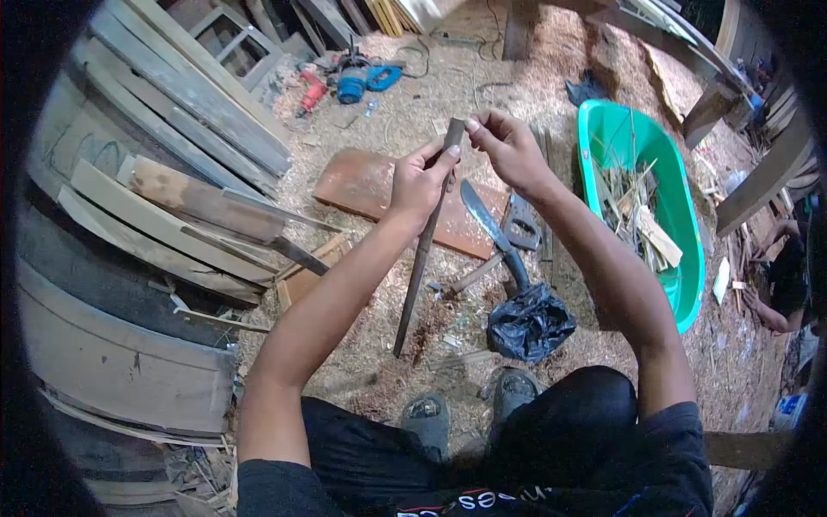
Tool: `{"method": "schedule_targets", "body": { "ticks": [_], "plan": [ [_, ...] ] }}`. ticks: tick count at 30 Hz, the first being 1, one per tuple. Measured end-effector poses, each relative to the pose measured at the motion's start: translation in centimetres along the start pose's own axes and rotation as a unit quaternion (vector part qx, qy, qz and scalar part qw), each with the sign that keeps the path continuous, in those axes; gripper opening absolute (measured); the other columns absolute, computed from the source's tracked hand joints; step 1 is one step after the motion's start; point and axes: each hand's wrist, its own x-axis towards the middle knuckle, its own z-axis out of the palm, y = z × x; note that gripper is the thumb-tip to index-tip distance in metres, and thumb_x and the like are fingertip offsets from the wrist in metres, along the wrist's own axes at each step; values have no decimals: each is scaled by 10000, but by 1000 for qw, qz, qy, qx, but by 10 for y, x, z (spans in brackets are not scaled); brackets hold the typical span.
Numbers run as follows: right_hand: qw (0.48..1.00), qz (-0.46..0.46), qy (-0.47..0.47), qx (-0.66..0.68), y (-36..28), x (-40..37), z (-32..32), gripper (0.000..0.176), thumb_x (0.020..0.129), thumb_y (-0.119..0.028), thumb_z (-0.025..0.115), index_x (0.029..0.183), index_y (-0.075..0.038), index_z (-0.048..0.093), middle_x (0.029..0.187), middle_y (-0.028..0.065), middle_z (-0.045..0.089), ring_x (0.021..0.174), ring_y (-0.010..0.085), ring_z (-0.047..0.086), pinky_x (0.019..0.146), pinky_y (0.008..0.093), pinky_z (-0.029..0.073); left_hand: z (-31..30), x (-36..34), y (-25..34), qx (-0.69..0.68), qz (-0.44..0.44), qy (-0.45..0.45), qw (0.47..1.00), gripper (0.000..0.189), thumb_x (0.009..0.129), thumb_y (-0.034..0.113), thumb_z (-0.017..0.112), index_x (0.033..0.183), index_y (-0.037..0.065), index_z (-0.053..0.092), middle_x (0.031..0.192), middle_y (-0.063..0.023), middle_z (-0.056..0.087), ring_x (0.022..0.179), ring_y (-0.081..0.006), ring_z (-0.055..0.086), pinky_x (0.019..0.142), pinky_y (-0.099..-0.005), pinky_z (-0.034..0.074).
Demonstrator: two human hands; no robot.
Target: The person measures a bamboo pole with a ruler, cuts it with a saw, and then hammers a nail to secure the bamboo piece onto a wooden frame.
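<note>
A long, thin dark wooden strip (422, 258) slants down from my hands toward the ground. My left hand (422, 179) is wrapped round it near its upper end, thumb on top. My right hand (504, 146) pinches the strip's top end between thumb and fingers. Below and beyond lie a reddish-brown board (366, 179), a machete (491, 220), a handsaw (522, 226) and a hammer (474, 274). A black plastic bag (531, 323) lies by the machete's handle.
A green tub (695, 250) at the right holds wood scraps. Blue and red power tools (351, 84) lie on the shavings ahead. Planks (185, 95) lean at the left, with curved panels (121, 345) nearer. Another person's arms (775, 314) show at the right edge.
</note>
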Motion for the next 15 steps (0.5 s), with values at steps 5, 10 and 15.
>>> {"method": "schedule_targets", "body": {
  "ticks": [5,10,15],
  "plan": [
    [993,-49,108,26,-47,60,35,202,952,-182,609,904,15,624,747,1,589,681,73,489,600,274,413,-2,9,81,-68,49,80,993,171,894,153,694,1025,44,705,802,24,658,606,-61,532,541,-207,396],
    [930,38,325,169,-84,104,31,277,950,-288,637,911,-14,644,751,30,608,670,87,549,628,246,432,-12,3,118,-54,134,87,986,209,857,85,725,1052,13,703,808,17,657,655,-49,561,585,-186,419],
    [993,-40,57,93,-120,95,34,316,932,-305,667,953,9,684,806,29,649,727,80,573,669,241,466,-26,21,127,-36,201,115,972,228,861,112,734,1057,2,696,817,25,649,671,-31,548,597,-187,413]
  ]
}}
